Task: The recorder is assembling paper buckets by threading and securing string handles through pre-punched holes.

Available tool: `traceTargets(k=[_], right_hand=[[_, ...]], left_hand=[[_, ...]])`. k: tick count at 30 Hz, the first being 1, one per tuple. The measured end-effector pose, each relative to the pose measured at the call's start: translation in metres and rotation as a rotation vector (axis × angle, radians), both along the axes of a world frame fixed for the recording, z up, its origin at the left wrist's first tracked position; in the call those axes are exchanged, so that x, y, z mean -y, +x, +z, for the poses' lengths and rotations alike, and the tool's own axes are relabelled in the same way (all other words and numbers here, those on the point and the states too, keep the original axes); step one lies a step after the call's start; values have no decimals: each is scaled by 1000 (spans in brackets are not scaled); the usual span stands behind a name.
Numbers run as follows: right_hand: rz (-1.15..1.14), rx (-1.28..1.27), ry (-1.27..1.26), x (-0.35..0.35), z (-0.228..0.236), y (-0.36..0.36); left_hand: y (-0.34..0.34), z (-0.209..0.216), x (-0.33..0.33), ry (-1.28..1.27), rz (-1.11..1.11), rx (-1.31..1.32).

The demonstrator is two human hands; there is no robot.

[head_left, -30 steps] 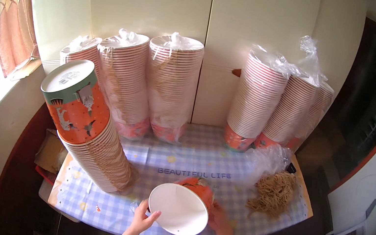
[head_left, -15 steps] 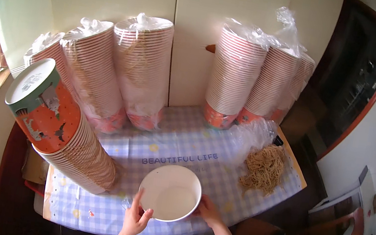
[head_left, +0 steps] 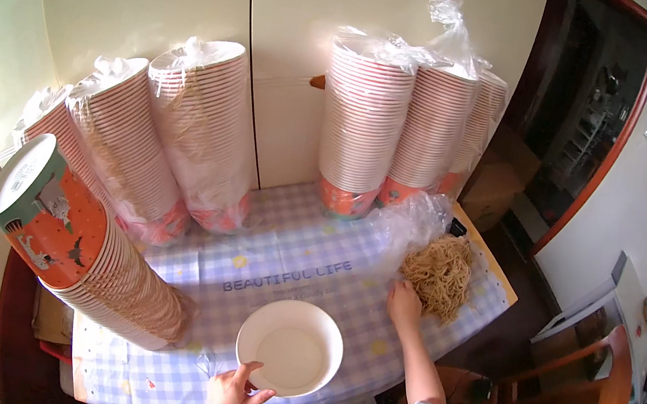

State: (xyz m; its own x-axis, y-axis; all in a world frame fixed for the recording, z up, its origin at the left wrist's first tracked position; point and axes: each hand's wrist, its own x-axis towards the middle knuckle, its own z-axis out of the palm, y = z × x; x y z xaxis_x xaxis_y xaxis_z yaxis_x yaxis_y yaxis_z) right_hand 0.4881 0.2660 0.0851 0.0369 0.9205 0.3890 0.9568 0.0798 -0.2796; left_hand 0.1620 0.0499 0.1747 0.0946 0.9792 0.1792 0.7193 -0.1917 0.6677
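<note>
Carrying all, the table [head_left: 367,325] stood under wrapped stacks [head_left: 364,115] and, at the left, one more stack [head_left: 124,280]. Near the table's front edge was the tub [head_left: 293,355], its mouth upward. To its right lay the brown strands [head_left: 441,275]. The left hand [head_left: 226,397] had its grip on the tub's near rim. The right hand [head_left: 405,306] was beside the strands; whether its grip was open or closed, I could not tell. The step seemed to be collecting strands; the next move probably called for a firm grip on some.

White-lined tub [head_left: 289,355], tangled tan strands [head_left: 439,277]
</note>
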Motion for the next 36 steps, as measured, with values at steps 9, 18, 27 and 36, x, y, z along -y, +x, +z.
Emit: traceTargets(k=[9,18,27,36], right_hand=[[-37,-37,-88,-18,-1,5],[142,-147,-148,-9,14,17],[283,-7,-52,-9,2,10],[500,-421,230,34,64,-19]], left_hand=[[22,14,8,14,126,-159],[39,25,10,7,327,-229],[46,30,28,95,454,-258],[50,36,39,173,416,-312]])
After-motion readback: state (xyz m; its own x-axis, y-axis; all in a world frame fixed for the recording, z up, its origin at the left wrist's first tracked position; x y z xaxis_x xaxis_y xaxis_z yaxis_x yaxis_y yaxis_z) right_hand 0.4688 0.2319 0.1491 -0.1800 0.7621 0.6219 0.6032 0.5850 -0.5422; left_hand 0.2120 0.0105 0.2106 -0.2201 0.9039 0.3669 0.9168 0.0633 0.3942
